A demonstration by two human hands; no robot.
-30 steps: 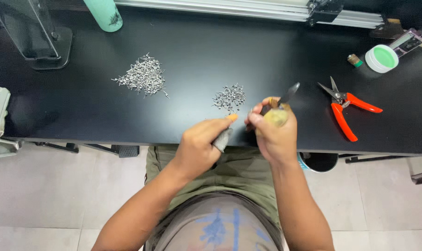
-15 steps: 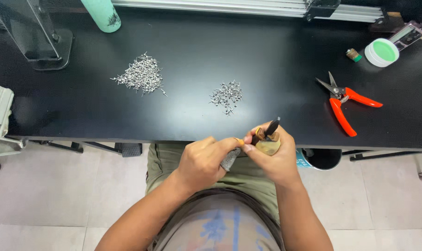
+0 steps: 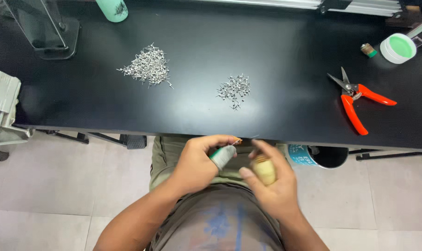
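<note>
My left hand (image 3: 199, 162) hovers over my lap just below the black table's front edge (image 3: 127, 128). A grey cover sits on one fingertip, and the fingers pinch a small metal piece (image 3: 238, 141). Close to its right, my right hand (image 3: 273, 183) is closed on a tool with a pale yellow wooden handle (image 3: 264, 170); it is blurred and the tool's tip is hard to make out. On the table lie two heaps of small metal pieces: a larger heap (image 3: 148, 66) at the left and a smaller heap (image 3: 234, 88) near the middle.
Red-handled snips (image 3: 357, 100) lie at the table's right. A white round tin with green contents (image 3: 398, 48) and a small capped item (image 3: 369, 49) sit far right. A green cup (image 3: 112, 9) and a clear stand (image 3: 43, 28) stand at the back left. A bin (image 3: 320, 155) sits under the table.
Both hands have drawn back from above the table's front edge to over my lap. The tool's dark tip, plainly seen before, is now blurred.
</note>
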